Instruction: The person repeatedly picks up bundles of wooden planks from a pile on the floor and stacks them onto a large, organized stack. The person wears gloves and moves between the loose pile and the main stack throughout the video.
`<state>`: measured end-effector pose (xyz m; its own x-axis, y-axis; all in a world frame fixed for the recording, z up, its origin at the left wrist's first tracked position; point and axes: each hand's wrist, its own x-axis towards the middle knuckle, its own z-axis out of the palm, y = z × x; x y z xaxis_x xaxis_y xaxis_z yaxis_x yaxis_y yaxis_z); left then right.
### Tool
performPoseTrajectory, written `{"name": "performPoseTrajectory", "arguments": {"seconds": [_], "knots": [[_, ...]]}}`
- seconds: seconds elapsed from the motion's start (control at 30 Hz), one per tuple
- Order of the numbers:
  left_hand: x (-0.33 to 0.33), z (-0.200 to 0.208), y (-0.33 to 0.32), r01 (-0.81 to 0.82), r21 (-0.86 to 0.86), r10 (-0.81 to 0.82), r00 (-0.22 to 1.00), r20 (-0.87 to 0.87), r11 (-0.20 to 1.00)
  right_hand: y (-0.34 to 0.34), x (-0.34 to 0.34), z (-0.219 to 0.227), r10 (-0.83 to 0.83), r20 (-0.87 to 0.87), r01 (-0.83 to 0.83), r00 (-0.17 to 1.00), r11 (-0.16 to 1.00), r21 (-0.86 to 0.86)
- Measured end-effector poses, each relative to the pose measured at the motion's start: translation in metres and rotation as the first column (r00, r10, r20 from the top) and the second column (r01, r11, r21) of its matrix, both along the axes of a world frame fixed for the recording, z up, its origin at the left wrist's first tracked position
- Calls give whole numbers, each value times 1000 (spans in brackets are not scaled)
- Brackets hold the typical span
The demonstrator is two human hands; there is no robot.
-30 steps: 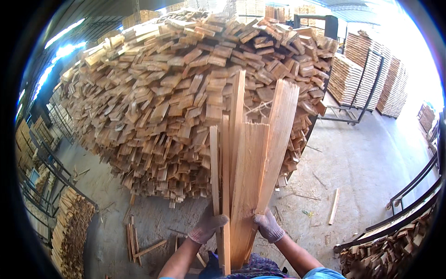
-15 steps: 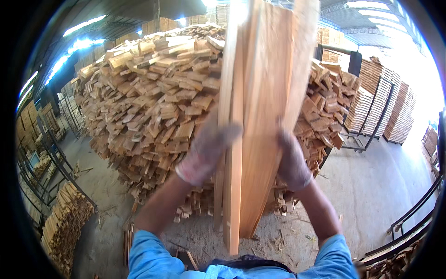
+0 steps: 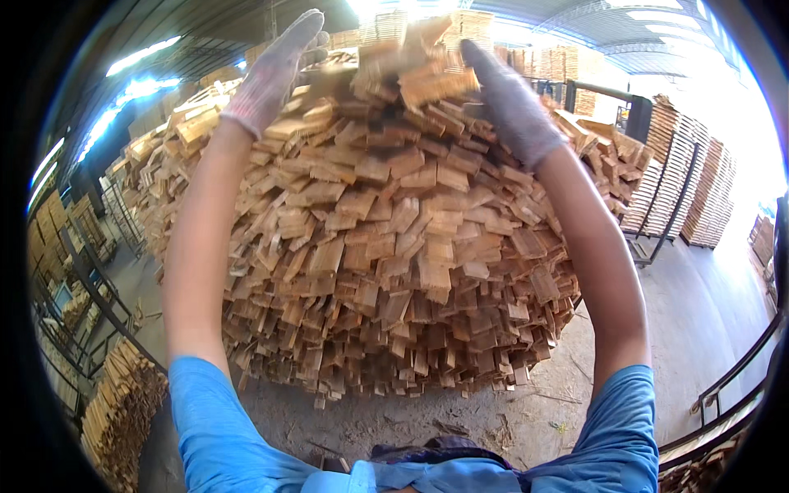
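Tall board stacks [image 3: 711,195] stand far right, grey floor [image 3: 686,320] stretches at right, and bundled wood sticks [image 3: 123,403] sit near left.

Head view: left fisheye of a side-by-side pair, worn on the person's head, facing forward and down between the forearms [image 3: 199,246], which rose from 7 and 5 o'clock. Wood pile [image 3: 394,271] sat close, filling the centre; floor [image 3: 370,419] at 6, roof [image 3: 592,25] toward 1, edges bent.
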<state>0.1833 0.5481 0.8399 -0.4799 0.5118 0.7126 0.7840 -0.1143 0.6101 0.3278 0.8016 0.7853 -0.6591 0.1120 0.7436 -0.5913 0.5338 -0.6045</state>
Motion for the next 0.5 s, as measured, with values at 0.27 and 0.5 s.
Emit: {"name": "performPoseTrajectory", "arguments": {"seconds": [0.27,0.5], "knots": [[54,-64,33,-8,419,387,397,-832,908,-44,40,-25,-263,-784,640,562,738,212],[24,-46,79,-262,603,614,-46,-788,754,-24,-11,10,-336,-598,599,727,736,315]]}}
